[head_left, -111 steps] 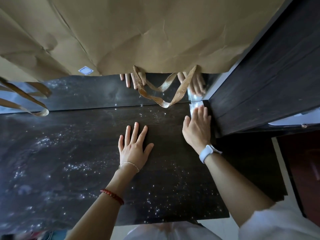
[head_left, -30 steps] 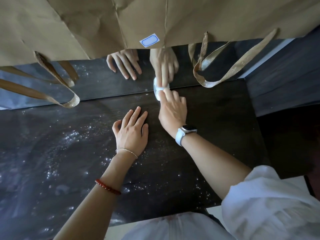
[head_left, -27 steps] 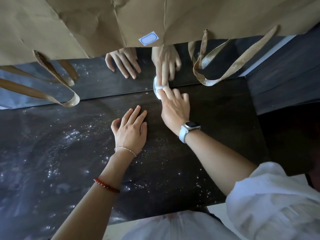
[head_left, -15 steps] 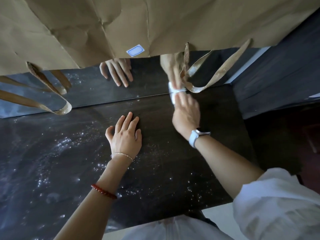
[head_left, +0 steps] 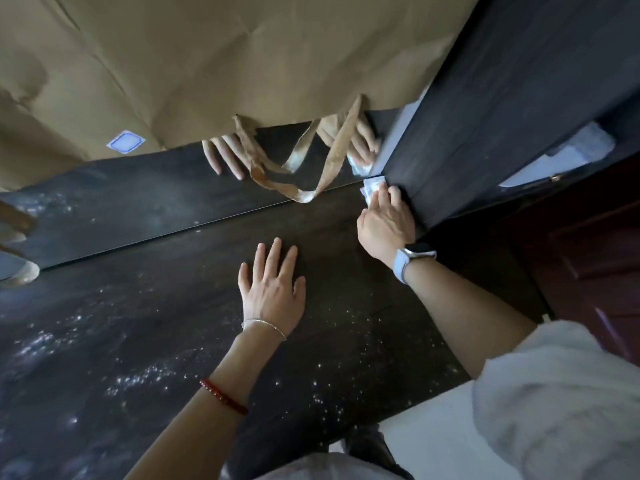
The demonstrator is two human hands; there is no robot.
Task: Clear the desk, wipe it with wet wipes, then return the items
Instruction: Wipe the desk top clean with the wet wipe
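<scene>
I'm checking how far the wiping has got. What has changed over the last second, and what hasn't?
The right hand has slid the wet wipe rightward along the back edge of the desk, from near the middle to the corner against the dark side panel, still pressing it down. The left hand stays flat on the desk, and the brown paper bag still hangs above.

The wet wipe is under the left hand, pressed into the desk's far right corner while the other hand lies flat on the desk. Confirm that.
Wrong hand. In the head view the right hand presses the wet wipe into that corner; the left hand lies flat on the desk.
</scene>
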